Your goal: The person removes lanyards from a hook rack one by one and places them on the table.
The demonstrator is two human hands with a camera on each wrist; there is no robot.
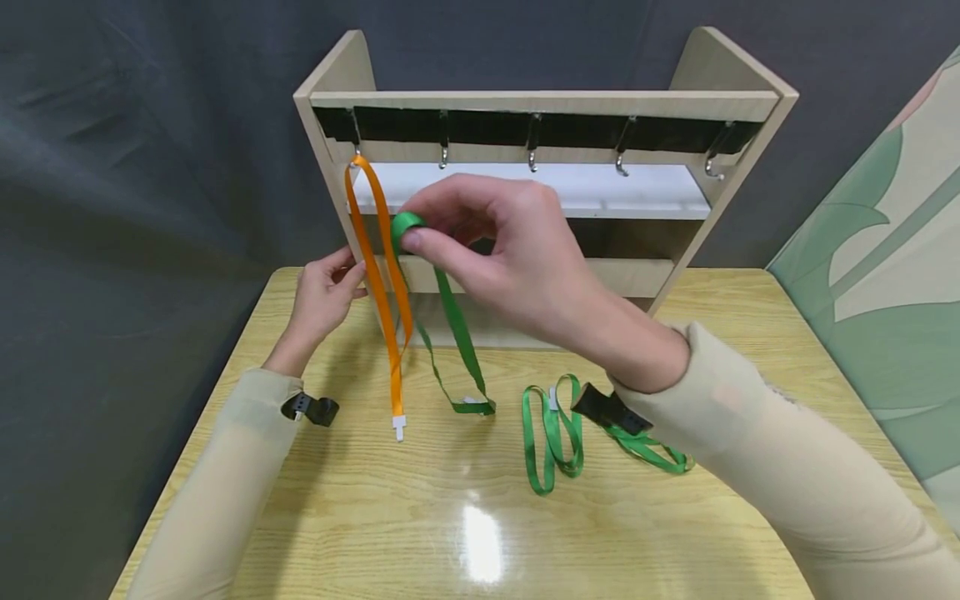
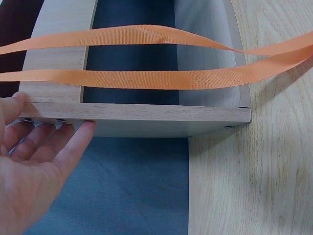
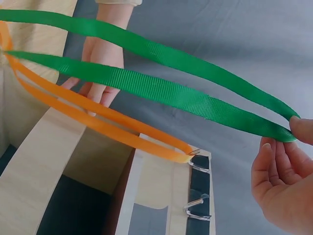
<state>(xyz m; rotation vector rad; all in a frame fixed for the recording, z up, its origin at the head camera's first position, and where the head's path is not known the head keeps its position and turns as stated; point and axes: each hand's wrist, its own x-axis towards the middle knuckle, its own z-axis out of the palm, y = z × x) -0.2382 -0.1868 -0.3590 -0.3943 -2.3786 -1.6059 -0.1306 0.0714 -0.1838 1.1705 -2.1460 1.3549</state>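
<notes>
My right hand (image 1: 517, 242) pinches the top of a green lanyard (image 1: 460, 329) between thumb and fingers. The loop hangs down from it, its low end close over the table in the head view. On the leftmost hook (image 1: 356, 137) of a wooden rack (image 1: 570, 102) hangs an orange lanyard (image 1: 378, 292) with a white clip (image 1: 399, 427) at the bottom. My left hand (image 1: 322, 296) holds the rack's left side panel (image 2: 166, 112), thumb at the front edge and fingers along the outer face. Both orange straps run across the panel's inner side in the left wrist view.
Several more metal hooks (image 1: 533, 154) line the rack's black strip to the right. On the wooden table (image 1: 360, 517) lie a folded green lanyard (image 1: 551, 433) and another green one (image 1: 652, 454), partly hidden by my right wrist. A dark curtain (image 1: 150, 167) stands behind.
</notes>
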